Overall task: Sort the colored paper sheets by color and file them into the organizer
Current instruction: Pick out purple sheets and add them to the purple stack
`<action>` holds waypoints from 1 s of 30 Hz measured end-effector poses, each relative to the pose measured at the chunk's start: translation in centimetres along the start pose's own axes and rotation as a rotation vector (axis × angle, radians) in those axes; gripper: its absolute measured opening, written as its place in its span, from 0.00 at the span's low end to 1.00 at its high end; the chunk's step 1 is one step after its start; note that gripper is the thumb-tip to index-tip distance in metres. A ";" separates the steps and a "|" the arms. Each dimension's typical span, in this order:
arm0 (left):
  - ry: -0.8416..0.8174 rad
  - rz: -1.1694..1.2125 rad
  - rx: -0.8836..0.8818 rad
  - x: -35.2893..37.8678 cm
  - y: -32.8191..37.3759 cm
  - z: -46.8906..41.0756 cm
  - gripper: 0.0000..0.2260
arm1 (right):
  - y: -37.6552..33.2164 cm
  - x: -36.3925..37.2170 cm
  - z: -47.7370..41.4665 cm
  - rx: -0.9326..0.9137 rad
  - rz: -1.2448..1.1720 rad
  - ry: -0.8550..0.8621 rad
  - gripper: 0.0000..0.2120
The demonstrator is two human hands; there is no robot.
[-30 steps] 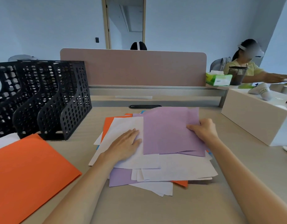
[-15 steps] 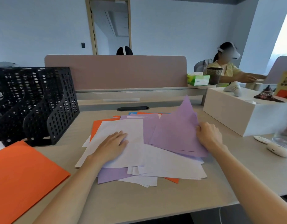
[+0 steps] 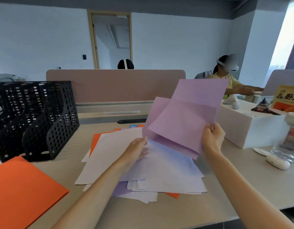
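Pale wood-tone counter (image 3: 242, 187), open office behind. Right hand (image 3: 212, 139) has lifted two thin lilac paper sheets (image 3: 184, 123) clear of the mixed pile of white, lilac and orange paper (image 3: 159, 171); a second ago they lay flat on it. Its fingers (image 3: 210, 128) are clamped on their near right edge. Left hand (image 3: 136, 149) lies on the pile, fingers straight, holding it down. Lilac looks separated; filing likely next. Black perforated plastic organizer (image 3: 43, 116) stands far left, well apart.
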State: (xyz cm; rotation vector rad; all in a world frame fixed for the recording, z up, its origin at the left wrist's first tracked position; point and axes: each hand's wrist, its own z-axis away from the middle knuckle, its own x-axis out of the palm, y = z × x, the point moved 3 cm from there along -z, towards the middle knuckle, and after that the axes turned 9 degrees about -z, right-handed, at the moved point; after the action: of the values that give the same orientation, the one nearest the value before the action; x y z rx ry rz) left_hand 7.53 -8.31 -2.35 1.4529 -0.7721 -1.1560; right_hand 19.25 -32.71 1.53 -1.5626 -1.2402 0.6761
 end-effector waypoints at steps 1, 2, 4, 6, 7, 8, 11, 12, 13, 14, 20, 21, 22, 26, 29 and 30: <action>-0.061 0.224 -0.097 1.3 0.7 0.1 0.13 | 0.5 0.0 0.4 0.030 -0.032 0.004 0.17; -0.112 0.368 -0.162 2.5 1.1 0.0 0.13 | 1.1 -0.2 0.8 0.060 -0.058 0.008 0.16; -0.152 0.509 -0.216 4.4 1.2 -0.6 0.11 | 2.2 -0.8 1.7 0.110 -0.097 0.018 0.14; -0.088 0.627 -0.229 5.8 0.9 -1.5 0.09 | 2.7 -1.8 2.3 0.124 -0.129 0.034 0.13; -0.042 0.682 -0.239 6.5 0.7 -2.0 0.07 | 2.8 -2.6 2.4 0.121 -0.143 0.039 0.11; 0.001 0.710 -0.242 7.2 0.5 -2.5 0.06 | 2.9 -3.4 2.3 0.121 -0.153 0.040 0.10; 0.046 0.660 -0.216 9.2 0.9 -3.4 0.08 | 3.6 -5.5 2.0 0.165 -0.133 -0.006 0.10; 0.052 0.607 -0.191 9.6 1.1 -3.6 0.09 | 3.9 -6.1 1.9 0.189 -0.112 -0.037 0.10; 0.074 0.539 -0.165 9.8 1.4 -3.7 0.10 | 4.1 -6.6 1.9 0.218 -0.089 -0.069 0.09; 0.100 0.466 -0.134 9.7 1.7 -3.9 0.11 | 4.4 -7.1 1.9 0.247 -0.076 -0.092 0.10; 0.137 0.360 -0.114 4.7 2.1 -4.9 0.09 | 5.1 -8.7 1.6 0.461 -0.162 -0.162 0.14; 0.103 0.346 -0.129 3.6 2.0 -4.8 0.08 | 5.1 -8.6 1.6 0.499 -0.162 -0.205 0.13; 0.068 0.336 -0.151 2.5 1.6 -5.0 0.09 | 5.1 -8.4 1.6 0.530 -0.159 -0.256 0.12; -0.094 0.113 -0.265 -0.8 0.0 -4.9 0.19 | 4.2 -7.3 2.3 0.682 -0.122 -0.469 0.08; -0.122 -0.122 -0.249 -1.5 -1.0 -4.3 0.33 | 3.8 -5.7 2.7 0.652 0.013 -0.615 0.09; -0.109 -0.150 -0.229 -1.4 -1.0 -4.0 0.39 | 3.7 -5.1 2.9 0.606 0.083 -0.648 0.09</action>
State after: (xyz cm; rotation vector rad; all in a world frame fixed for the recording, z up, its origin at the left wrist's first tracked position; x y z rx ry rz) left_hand 10.68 -5.44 -3.11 1.2814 -0.5902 -1.4000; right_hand 16.51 -36.44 -3.66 -0.9086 -1.2507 1.5326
